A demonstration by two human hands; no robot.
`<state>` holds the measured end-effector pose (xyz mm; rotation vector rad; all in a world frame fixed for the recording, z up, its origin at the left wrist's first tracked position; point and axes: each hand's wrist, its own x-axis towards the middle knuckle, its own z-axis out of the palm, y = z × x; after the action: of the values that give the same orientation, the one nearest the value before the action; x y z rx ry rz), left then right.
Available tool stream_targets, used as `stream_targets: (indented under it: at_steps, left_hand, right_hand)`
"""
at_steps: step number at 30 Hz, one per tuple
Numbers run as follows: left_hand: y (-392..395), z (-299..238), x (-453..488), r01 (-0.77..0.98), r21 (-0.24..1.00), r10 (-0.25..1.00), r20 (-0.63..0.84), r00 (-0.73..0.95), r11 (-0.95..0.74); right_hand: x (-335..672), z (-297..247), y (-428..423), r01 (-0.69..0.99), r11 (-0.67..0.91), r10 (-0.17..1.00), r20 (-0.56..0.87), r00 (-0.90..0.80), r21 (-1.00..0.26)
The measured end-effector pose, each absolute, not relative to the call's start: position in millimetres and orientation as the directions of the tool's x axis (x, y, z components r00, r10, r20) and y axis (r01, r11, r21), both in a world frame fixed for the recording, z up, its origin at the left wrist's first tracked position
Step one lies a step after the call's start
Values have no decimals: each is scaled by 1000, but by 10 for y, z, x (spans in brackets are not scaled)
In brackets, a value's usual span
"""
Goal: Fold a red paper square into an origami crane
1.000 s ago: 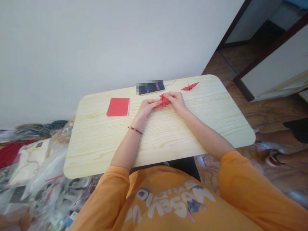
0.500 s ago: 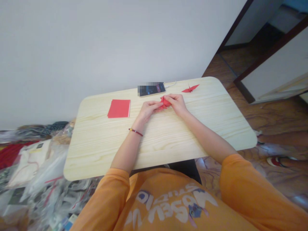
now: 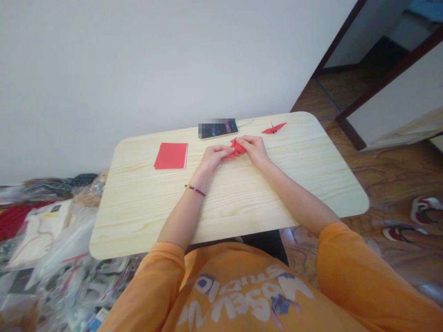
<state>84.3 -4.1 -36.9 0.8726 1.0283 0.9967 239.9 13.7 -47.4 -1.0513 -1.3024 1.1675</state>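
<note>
Between my two hands is a partly folded piece of red origami paper [image 3: 237,148], just above or on the table; which of the two I cannot tell. My left hand [image 3: 213,158] pinches its left side, and a beaded bracelet circles that wrist. On the paper's right side, the fingers of my right hand [image 3: 254,147] are closed. Part of the paper is hidden under my fingertips. A finished red paper crane [image 3: 274,128] rests farther back to the right. To the left lies a stack of square red paper [image 3: 170,156].
A phone [image 3: 218,129] with a white cable stands at the back edge of the pale wooden table [image 3: 145,216], close to the wall. Plastic bags and clothes [image 3: 58,258] are heaped on the left. Another person's shoes [image 3: 401,233] show on the floor at right.
My hands keep their grip on the red paper with hardly any movement. At the right, the other person's feet have shifted on the floor.
</note>
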Motion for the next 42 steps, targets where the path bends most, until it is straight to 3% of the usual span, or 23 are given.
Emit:
stream_targets:
  at_steps: [23, 42]
  left_hand:
    - [-55, -380, 864, -217, 939, 955, -227, 190, 266]
    - [-67, -357, 861, -216, 931, 946, -249, 209, 293]
  right_hand:
    - [2381, -496, 157, -108, 146, 986, 154, -62, -983]
    - [2376, -464, 163, -164, 81, 997, 83, -3, -983]
